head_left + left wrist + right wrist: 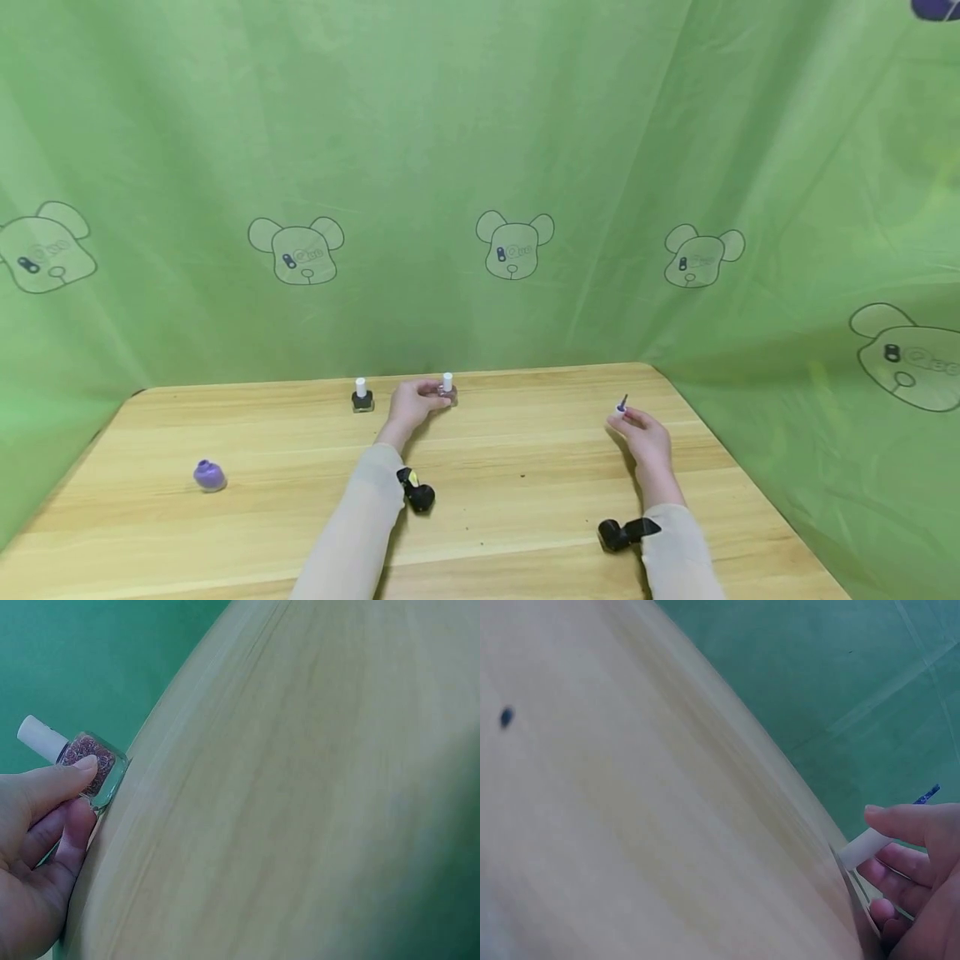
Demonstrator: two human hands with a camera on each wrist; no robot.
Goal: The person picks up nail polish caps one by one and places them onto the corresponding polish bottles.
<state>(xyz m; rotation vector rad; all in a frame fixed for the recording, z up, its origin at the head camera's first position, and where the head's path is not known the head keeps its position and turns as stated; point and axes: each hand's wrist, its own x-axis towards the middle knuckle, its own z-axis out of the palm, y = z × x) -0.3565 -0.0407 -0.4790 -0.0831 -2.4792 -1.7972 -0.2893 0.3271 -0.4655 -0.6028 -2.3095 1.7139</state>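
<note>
My left hand (409, 408) pinches a square nail polish bottle (94, 759) between thumb and fingers at the table's far edge. Glittery pinkish flakes fill its clear glass, and a white cap (42, 739) tops it. Over on the right, my right hand (647, 440) holds a white nail polish cap (866, 849) by its sides. A purple-coated brush (928, 795) points up from that cap, while its closed end is low, at or close to the tabletop. The uncapped round purple bottle (210, 476) stands at the left of the table.
A dark nail polish bottle (363, 402) with a white cap stands left of my left hand. The wooden table (525, 533) meets a green curtain (420, 317) printed with bear heads behind and at the sides. A small dark speck (507, 717) lies on the wood.
</note>
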